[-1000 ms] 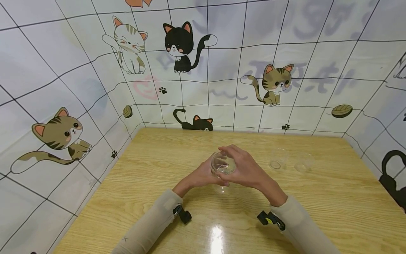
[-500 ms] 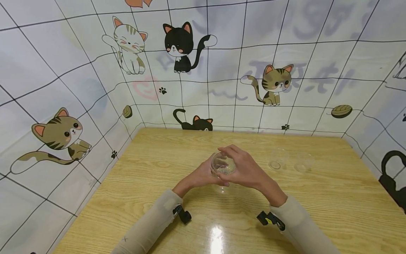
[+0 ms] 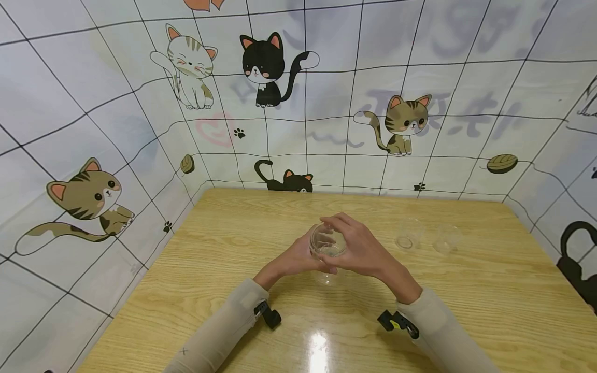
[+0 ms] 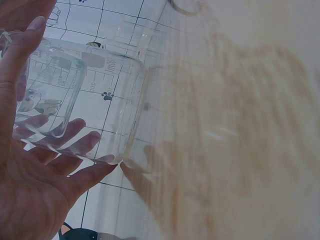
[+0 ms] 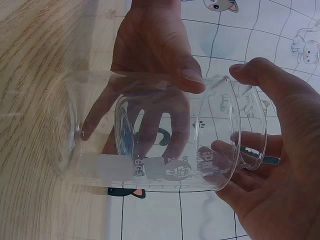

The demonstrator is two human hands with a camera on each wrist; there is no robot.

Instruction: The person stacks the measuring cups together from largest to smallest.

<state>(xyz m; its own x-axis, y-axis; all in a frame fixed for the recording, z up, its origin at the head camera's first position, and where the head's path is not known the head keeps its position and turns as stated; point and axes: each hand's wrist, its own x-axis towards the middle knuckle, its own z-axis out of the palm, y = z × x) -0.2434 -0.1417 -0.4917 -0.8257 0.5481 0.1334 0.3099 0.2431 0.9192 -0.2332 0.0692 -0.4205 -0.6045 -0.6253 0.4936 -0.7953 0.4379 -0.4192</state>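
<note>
Two clear glass beakers are nested near the middle of the table, a smaller inner beaker (image 3: 329, 241) (image 5: 123, 127) inside a larger outer beaker (image 3: 327, 280) (image 5: 82, 155). My left hand (image 3: 298, 255) (image 4: 37, 185) holds the outer beaker from the left, thumb and fingers curled around its wall. From the other side, my right hand (image 3: 363, 250) (image 5: 280, 200) grips the inner beaker by its rim, which stands out above the outer one. The inner base hangs well above the outer base. White printed markings show on the glass.
Two more clear glass beakers, one (image 3: 406, 241) and another beside it (image 3: 446, 242), stand at the back right of the wooden table (image 3: 224, 223). A white cloth (image 3: 326, 114) with grid lines and cartoon cats hangs behind and at both sides.
</note>
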